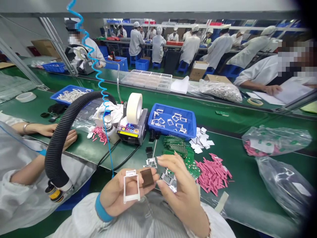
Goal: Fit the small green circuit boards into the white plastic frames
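My left hand [121,195] is curled round a white rectangular plastic frame [131,185] lying on its palm and fingers. Between its thumb and fingertips it also pinches a small dark brown square piece [147,177]. My right hand [180,188] hovers just right of these with fingers spread and slightly bent, its thumb tip close to the brown piece; nothing shows in it. Beneath my hands on the green bench lie several small white frames [151,162] and a stack of green circuit boards [182,150].
A pile of pink strips [213,172] lies to the right, clear plastic bags [277,140] beyond. A blue tray of frames [173,120] and a tape dispenser [132,124] stand ahead. A black ribbed hose [61,132] arches at left by a co-worker's hand [66,137].
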The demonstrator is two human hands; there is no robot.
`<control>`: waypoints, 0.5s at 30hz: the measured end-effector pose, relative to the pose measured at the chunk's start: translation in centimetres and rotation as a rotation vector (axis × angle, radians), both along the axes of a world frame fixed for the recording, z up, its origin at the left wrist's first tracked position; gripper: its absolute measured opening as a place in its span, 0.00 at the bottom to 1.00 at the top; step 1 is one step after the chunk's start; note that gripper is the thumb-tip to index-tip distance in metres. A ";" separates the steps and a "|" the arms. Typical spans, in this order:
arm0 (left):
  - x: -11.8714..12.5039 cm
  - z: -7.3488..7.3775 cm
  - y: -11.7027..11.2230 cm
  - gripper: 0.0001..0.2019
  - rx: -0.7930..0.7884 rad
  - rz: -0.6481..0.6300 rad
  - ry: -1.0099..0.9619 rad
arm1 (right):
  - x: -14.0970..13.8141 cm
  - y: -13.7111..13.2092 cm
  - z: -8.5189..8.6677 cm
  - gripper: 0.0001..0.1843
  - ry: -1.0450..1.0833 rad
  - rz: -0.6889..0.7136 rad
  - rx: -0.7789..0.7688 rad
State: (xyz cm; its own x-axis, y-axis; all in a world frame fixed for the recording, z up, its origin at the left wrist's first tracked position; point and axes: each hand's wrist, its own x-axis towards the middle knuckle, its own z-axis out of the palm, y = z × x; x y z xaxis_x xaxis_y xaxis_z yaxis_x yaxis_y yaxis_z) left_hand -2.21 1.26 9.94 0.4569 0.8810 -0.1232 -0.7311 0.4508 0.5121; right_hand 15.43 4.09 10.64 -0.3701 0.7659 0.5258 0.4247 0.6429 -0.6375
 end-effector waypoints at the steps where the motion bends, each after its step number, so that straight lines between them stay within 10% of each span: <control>1: 0.0 0.2 0.0 0.17 0.021 -0.002 0.032 | 0.0 0.2 0.1 0.10 0.023 -0.010 -0.013; 15: 0.0 0.9 0.0 0.18 0.433 -0.050 0.513 | -0.2 -0.2 1.6 0.06 -0.061 -0.117 0.065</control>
State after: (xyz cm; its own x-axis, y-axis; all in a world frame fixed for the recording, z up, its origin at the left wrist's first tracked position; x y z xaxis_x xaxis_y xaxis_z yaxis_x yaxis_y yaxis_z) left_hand -2.26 1.25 10.88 0.4762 0.8790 0.0237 -0.3305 0.1539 0.9312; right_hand 15.21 3.84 12.19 -0.3134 0.7708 0.5546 0.5359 0.6257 -0.5668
